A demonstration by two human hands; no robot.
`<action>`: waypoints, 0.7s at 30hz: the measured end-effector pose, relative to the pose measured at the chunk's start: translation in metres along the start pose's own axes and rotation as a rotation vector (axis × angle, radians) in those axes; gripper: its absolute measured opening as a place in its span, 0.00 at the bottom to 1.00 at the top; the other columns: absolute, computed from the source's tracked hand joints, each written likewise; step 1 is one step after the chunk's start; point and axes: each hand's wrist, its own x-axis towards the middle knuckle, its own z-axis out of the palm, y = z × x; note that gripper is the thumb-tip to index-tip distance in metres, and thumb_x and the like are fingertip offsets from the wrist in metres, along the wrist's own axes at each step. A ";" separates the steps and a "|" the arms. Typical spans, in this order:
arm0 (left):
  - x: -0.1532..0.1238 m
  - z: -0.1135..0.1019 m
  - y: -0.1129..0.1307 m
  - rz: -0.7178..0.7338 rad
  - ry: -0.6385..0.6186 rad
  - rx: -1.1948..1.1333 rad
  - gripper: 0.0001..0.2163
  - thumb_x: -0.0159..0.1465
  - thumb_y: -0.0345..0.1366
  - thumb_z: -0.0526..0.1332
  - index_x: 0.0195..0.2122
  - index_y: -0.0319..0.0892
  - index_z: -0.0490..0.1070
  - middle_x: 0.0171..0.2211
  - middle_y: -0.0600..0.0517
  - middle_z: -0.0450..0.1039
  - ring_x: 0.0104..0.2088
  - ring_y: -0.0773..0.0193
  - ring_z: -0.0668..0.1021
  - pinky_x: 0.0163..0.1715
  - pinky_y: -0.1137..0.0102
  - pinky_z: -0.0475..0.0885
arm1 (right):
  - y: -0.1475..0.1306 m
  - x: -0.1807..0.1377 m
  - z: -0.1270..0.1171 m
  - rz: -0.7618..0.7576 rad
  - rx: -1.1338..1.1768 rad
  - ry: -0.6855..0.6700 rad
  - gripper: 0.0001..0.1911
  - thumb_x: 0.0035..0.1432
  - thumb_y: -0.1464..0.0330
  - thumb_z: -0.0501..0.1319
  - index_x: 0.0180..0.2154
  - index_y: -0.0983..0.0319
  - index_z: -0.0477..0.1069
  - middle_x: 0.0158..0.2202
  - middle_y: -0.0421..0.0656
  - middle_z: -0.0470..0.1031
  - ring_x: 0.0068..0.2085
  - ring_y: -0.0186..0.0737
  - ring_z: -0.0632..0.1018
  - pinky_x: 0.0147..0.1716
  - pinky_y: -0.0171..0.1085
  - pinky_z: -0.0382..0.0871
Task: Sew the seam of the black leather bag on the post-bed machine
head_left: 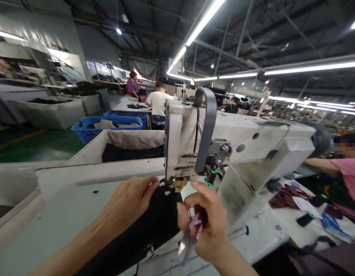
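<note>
A white industrial sewing machine [180, 134] stands in front of me, a strip of black fabric [157, 214] under its needle area. On the left, my left hand [137, 195] pinches the edge of this fabric close to the presser foot [180, 184]. My right hand [206, 214] is closed around small scissors [193, 226] with pink-purple handles, their blades pointing down toward the table. It is just right of the fabric, below the machine head. Part of the scissors is hidden by my fingers.
Behind the pale machine table [65, 207] is a lined bin [131, 138] with black fabric; a blue basket [88, 124] lies beyond. At right, a side table holds a black thread spool [305, 219] and brown cloth pieces [286, 197]. A co-worker in pink [350, 172] sits there.
</note>
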 end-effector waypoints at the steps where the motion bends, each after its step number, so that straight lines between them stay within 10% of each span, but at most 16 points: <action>1: -0.002 -0.002 -0.006 -0.040 0.008 0.013 0.15 0.70 0.46 0.50 0.40 0.47 0.74 0.35 0.51 0.79 0.36 0.56 0.80 0.38 0.63 0.68 | 0.003 -0.010 -0.003 0.083 0.021 0.081 0.31 0.56 0.79 0.63 0.59 0.57 0.61 0.28 0.33 0.70 0.20 0.28 0.63 0.21 0.32 0.59; 7: -0.029 -0.009 -0.008 -0.073 0.130 0.052 0.18 0.69 0.52 0.50 0.51 0.49 0.69 0.51 0.50 0.75 0.50 0.54 0.77 0.50 0.59 0.70 | 0.044 -0.037 -0.013 0.618 0.164 -0.053 0.18 0.61 0.69 0.65 0.53 0.54 0.70 0.41 0.38 0.75 0.22 0.25 0.58 0.21 0.32 0.53; 13: -0.053 0.024 0.030 0.063 0.108 0.187 0.38 0.62 0.54 0.61 0.70 0.51 0.48 0.69 0.43 0.54 0.61 0.42 0.68 0.54 0.48 0.71 | 0.072 -0.032 0.006 0.723 0.388 -0.168 0.22 0.54 0.61 0.71 0.51 0.52 0.73 0.51 0.40 0.75 0.26 0.27 0.67 0.25 0.31 0.58; 21: -0.036 0.025 -0.005 0.277 0.046 0.183 0.31 0.65 0.51 0.61 0.67 0.56 0.54 0.62 0.45 0.64 0.55 0.49 0.73 0.53 0.53 0.73 | 0.074 -0.039 0.025 0.747 0.609 -0.156 0.23 0.56 0.62 0.71 0.53 0.53 0.73 0.55 0.42 0.75 0.55 0.44 0.74 0.42 0.35 0.70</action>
